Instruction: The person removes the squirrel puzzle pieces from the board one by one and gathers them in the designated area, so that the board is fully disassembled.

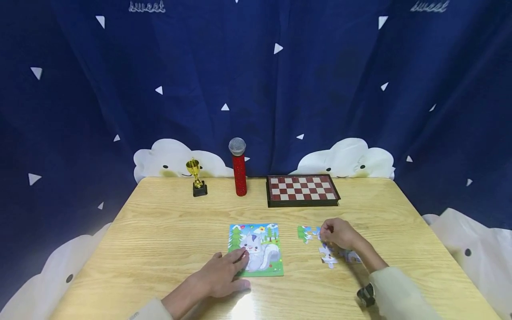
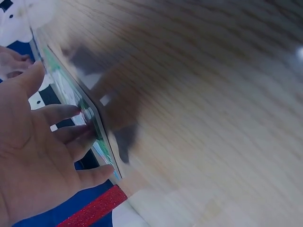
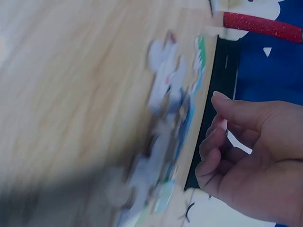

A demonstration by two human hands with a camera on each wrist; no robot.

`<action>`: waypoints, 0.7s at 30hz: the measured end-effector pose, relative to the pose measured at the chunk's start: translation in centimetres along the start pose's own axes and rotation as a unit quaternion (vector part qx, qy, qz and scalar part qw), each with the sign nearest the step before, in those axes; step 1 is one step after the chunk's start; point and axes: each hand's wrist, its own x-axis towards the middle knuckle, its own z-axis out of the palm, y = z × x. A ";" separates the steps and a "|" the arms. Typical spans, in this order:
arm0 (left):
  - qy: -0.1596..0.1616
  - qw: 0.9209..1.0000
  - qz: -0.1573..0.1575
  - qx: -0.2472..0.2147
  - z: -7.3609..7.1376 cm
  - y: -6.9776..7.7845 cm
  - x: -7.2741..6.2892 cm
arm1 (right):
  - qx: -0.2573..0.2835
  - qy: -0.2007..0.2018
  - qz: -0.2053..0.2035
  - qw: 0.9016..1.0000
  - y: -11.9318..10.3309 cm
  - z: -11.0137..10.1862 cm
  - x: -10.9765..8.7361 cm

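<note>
A square picture card with a white squirrel (image 1: 256, 255) lies on the table. My left hand (image 1: 226, 271) rests its spread fingers on the card's left part; in the left wrist view the left hand (image 2: 45, 142) shows straight fingers touching the card's surface. To the right lie partly joined jigsaw puzzle pieces (image 1: 328, 255), blurred in the right wrist view. Over their upper part is my right hand (image 1: 338, 233), its fingers curled and thumb close to them. No piece shows clearly between the right hand's (image 3: 251, 146) fingertips, and whether it pinches one is unclear.
At the back of the table (image 1: 168, 231) stand a small gold trophy cup (image 1: 194, 173) and a red microphone (image 1: 239, 171). A checkered game board (image 1: 302, 189) with a black frame lies to their right. A dark blue curtain (image 1: 256, 80) hangs behind.
</note>
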 end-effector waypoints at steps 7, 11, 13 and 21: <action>0.000 1.000 -0.001 -0.018 -0.3 -0.1 -0.3 | 0.005 -0.014 -0.025 1.000 -3.2 2.2 1.5; 0.006 1.000 0.001 -0.020 -0.3 -0.2 -0.7 | 0.019 -0.032 -0.038 0.999 -4.9 4.0 2.3; 0.006 1.000 0.000 -0.018 -0.2 -0.2 -1.0 | 0.029 -0.036 -0.048 0.998 -5.6 5.0 2.7; 0.019 1.000 0.006 -0.009 -0.2 -0.7 -1.9 | 0.058 -0.043 -0.090 0.993 -8.5 8.3 4.5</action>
